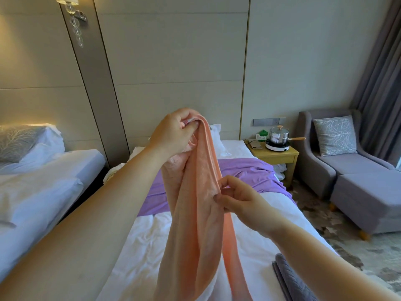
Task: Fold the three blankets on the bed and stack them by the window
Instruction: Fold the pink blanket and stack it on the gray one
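Left hand [173, 132] grips the peach blanket [195, 213] at its top fold. Right hand [236, 197] pinches one edge lower down. Below both grips the cloth hangs over the bed [271, 213].

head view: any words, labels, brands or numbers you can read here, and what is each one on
No text in this view can be read.
green card on the nightstand: any print is too small and blurred to read.
wall switch panel: markings too small to read.
peach blanket: no readable label shows.
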`<act>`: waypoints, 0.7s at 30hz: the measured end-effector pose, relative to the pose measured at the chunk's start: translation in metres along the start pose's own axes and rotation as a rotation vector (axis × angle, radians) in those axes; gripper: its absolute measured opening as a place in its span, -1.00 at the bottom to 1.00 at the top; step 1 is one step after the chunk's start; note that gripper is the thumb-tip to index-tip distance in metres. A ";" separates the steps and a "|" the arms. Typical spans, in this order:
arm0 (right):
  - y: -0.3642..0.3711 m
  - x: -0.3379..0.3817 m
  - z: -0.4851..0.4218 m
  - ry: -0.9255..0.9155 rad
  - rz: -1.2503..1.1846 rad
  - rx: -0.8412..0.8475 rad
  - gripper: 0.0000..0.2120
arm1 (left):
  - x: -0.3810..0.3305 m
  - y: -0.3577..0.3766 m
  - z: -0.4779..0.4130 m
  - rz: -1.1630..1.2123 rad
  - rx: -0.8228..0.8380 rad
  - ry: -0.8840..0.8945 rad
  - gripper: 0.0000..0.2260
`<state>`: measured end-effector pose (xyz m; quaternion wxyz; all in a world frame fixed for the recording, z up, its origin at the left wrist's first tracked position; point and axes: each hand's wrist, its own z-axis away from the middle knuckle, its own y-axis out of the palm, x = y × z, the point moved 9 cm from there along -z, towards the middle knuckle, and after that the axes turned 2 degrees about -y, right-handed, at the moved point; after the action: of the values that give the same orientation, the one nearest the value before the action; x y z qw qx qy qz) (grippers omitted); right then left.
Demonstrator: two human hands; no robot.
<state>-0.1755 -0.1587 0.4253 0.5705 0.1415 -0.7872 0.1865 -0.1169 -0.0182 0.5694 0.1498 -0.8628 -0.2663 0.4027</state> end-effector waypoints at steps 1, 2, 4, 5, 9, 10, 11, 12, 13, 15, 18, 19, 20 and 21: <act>-0.009 -0.005 -0.002 0.002 0.104 -0.096 -0.95 | 0.002 -0.003 0.001 0.015 -0.015 -0.003 -0.83; -0.020 -0.007 -0.003 -0.017 0.248 -0.212 -0.94 | 0.003 -0.005 0.001 0.036 -0.025 -0.001 -0.79; -0.036 -0.008 -0.004 -0.065 0.477 -0.354 -0.94 | 0.002 -0.008 0.002 0.079 -0.033 0.027 -0.73; -0.039 -0.010 -0.007 -0.076 0.532 -0.359 -0.94 | 0.000 -0.009 0.002 0.098 -0.035 0.044 -0.72; -0.032 -0.023 -0.016 -0.057 0.601 -0.286 -0.93 | -0.008 -0.012 0.000 0.163 -0.052 0.072 -0.70; -0.031 -0.024 -0.016 -0.056 0.597 -0.296 -0.92 | -0.009 -0.013 -0.001 0.177 -0.053 0.072 -0.72; -0.030 -0.026 -0.016 -0.054 0.587 -0.303 -0.89 | -0.009 -0.015 -0.001 0.192 -0.057 0.071 -0.75; -0.028 -0.028 -0.016 -0.049 0.564 -0.295 -0.87 | -0.010 -0.017 -0.001 0.203 -0.067 0.070 -0.78; -0.025 -0.030 -0.016 -0.040 0.523 -0.273 -0.87 | -0.011 -0.019 -0.001 0.206 -0.080 0.068 -0.81; -0.020 -0.033 -0.014 -0.036 0.451 -0.243 -0.94 | -0.011 -0.023 -0.002 0.193 -0.102 0.055 -0.84; -0.018 -0.041 -0.014 -0.024 0.527 -0.242 -0.70 | -0.009 -0.027 -0.006 0.188 -0.144 0.029 -0.86; -0.017 -0.043 -0.015 -0.017 0.566 -0.248 -0.72 | -0.007 -0.029 -0.008 0.188 -0.171 0.020 -0.86; -0.018 -0.046 -0.015 -0.013 0.596 -0.255 -0.76 | -0.005 -0.031 -0.009 0.184 -0.199 0.012 -0.85; -0.019 -0.049 -0.014 -0.014 0.617 -0.262 -0.81 | -0.003 -0.035 -0.011 0.175 -0.226 0.005 -0.83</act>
<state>-0.1401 -0.1688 0.3852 0.4949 -0.1769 -0.8142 0.2468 -0.1216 0.0076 0.5948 0.0169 -0.8952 -0.2331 0.3795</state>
